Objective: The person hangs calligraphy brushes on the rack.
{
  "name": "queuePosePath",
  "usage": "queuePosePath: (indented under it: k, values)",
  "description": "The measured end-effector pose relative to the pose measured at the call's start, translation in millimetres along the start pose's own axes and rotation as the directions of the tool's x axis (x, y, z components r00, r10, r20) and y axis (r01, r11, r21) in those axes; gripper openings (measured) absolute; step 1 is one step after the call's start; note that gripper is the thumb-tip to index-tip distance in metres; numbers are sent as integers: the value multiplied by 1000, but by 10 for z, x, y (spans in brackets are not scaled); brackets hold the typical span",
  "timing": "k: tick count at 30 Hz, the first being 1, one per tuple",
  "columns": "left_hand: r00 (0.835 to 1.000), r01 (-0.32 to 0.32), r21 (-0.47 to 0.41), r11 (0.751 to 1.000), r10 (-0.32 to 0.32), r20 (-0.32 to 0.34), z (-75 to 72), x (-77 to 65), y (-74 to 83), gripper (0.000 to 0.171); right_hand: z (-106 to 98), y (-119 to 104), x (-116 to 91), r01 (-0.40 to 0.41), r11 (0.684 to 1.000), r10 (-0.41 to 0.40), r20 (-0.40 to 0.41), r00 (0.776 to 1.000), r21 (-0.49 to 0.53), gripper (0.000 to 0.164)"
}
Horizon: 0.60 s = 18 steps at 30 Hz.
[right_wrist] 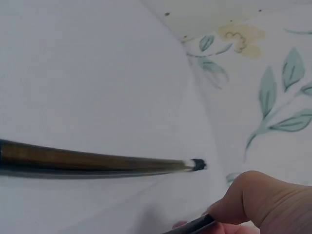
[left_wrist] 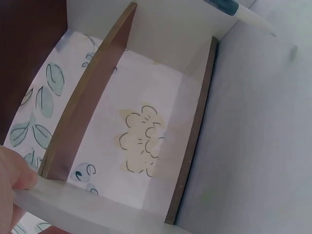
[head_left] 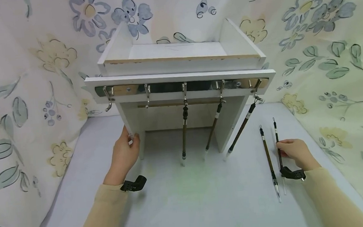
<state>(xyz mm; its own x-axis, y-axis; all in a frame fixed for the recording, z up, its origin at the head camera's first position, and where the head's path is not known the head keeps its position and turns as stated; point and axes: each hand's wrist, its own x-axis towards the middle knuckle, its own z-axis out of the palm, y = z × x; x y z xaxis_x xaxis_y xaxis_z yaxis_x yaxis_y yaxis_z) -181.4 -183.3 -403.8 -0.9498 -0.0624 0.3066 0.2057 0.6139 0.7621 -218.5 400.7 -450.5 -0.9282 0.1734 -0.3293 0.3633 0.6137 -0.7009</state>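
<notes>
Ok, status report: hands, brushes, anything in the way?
Left hand gripping left side of rack. Right hand pinching one brush, another brush lying beside it. Three brushes hung, two left hooks bare. Nothing visibly blocking those hooks.

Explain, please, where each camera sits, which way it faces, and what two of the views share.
Head: worn on the head, facing forward and down at the white rack; left hand, right hand and sleeves show.
Left wrist: worn there, facing the rack's crossbars; the left hand partly shows, gripping the rack.
Right wrist: worn there, facing a lying brush; the right hand partly shows, pinching a second brush.
Head and right wrist share both brushes.
</notes>
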Motion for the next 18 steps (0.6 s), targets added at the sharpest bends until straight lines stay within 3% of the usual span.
queuePosePath:
  k: [8,13,18]
  values:
    - [999,32,-21,999,-31,42,-44,4,21,52,-17,-241,-227,182,967,-168,-92,981,176,49]
    - [998,33,-37,999,-31,55,-40,16,25,55,24,-385,-360,244,950,-222,-127,967,195,47]
    - [999,20,-24,1000,-19,49,-5,20,6,53,5,-500,-472,303,927,-272,-160,949,220,35]
